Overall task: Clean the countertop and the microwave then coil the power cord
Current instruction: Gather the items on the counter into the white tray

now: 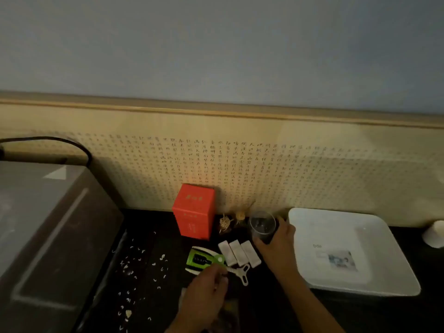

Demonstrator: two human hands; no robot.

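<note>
The black countertop (360,316) carries scattered white crumbs (139,267) just right of the grey microwave (48,236) at the left. A black power cord (72,144) arcs behind the microwave's top. My right hand (276,243) is wrapped around a dark glass cup (262,224) near the back wall. My left hand (206,294) pinches a green and white tool (204,259) lying in front of the red box; a white key-shaped part (243,272) sticks out beside it.
A red box (193,210) stands against the patterned wall. Three white blocks (239,253) lie between my hands. Small straw ornaments (230,221) sit by the cup. A large white tray (389,265) fills the right side, a white object (434,234) beyond it.
</note>
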